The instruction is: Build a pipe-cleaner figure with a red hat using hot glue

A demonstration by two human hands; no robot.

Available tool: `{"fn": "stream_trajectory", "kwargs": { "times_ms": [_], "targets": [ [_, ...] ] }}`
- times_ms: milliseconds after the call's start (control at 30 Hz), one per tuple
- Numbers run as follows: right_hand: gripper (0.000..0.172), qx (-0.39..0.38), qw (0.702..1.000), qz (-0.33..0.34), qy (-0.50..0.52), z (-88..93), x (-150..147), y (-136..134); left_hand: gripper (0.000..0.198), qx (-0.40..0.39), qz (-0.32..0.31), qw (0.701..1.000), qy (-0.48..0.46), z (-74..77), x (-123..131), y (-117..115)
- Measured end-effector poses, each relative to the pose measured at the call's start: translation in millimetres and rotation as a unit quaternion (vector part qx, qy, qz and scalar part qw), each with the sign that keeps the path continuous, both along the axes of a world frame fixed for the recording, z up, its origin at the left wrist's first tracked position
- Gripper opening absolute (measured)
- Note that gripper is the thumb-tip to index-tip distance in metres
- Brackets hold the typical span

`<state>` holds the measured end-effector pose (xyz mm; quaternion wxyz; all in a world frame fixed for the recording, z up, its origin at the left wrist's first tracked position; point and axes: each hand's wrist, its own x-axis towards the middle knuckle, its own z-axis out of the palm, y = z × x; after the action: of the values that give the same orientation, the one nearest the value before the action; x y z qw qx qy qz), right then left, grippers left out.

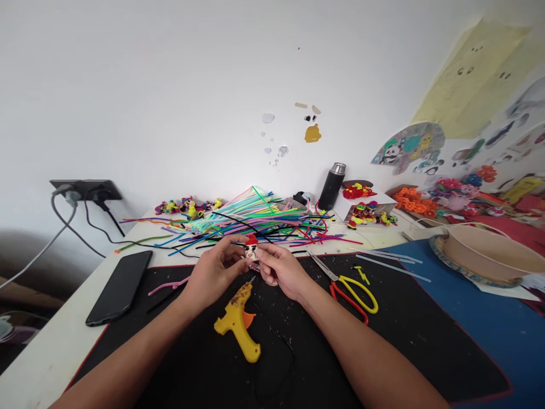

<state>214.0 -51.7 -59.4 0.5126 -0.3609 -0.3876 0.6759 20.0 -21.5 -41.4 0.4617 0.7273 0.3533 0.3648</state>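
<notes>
You hold the small white figure with a red top and dark markings (251, 250) up with both hands, its front turned your way, probably to steady it where you can see it. The yellow glue gun with an orange trigger (238, 321) lies on the black mat (191, 363), its nozzle just below the figure, seemingly kept within reach; the metal scissors with red and yellow handles (337, 279) lie beyond your right wrist, handles toward you. The loose heap of multicoloured fuzzy stems (238, 216) sits behind, on the white tabletop (63, 352).

The figure lies between the fingers of your left hand (213, 267) and right hand (283, 270), pinched from either side; how the fingertips behind it sit is hidden.
</notes>
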Motion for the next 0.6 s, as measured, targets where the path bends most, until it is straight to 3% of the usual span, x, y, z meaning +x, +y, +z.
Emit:
{"fn": "stream_trajectory", "kwargs": {
  "times_ms": [600],
  "targets": [
    [0.046,0.005,1.000,0.001,0.004,-2.0,0.3,0.3,0.042,-0.021,-0.006,0.999,-0.025,-2.5,2.5,1.1]
  ]
}}
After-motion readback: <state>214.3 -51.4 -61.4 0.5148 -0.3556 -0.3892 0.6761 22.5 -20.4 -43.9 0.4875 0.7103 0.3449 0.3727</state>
